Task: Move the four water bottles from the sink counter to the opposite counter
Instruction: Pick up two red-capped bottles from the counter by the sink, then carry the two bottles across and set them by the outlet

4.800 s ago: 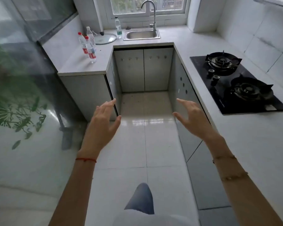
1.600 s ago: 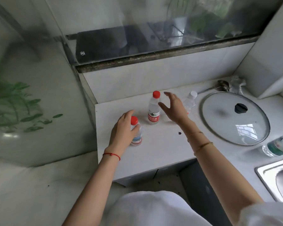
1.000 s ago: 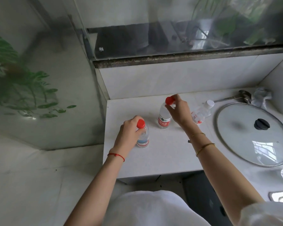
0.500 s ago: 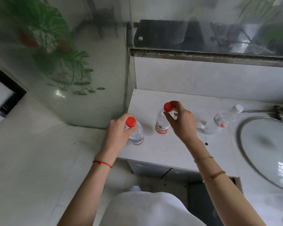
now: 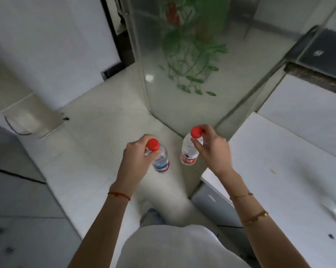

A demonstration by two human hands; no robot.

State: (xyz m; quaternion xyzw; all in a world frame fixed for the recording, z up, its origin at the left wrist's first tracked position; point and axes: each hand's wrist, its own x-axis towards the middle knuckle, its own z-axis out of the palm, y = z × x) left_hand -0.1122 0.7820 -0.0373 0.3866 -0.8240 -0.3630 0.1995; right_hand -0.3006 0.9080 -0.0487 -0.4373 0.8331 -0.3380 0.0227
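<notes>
Both red-capped water bottles [image 5: 190,149] are now hanging over the floor, off the table [image 5: 279,151] (first pair leaving), left hand [image 5: 136,161] and right hand [image 5: 211,149] each gripping one.

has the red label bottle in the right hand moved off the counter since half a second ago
Yes. The red-label bottle, held by the right hand, now hangs over the floor, left of the counter edge.

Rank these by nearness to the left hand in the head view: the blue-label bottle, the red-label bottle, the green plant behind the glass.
1. Blue-label bottle, gripped in the left hand.
2. Red-label bottle, to its right, held by the right hand.
3. Green plant, far ahead, behind the glass.
</notes>
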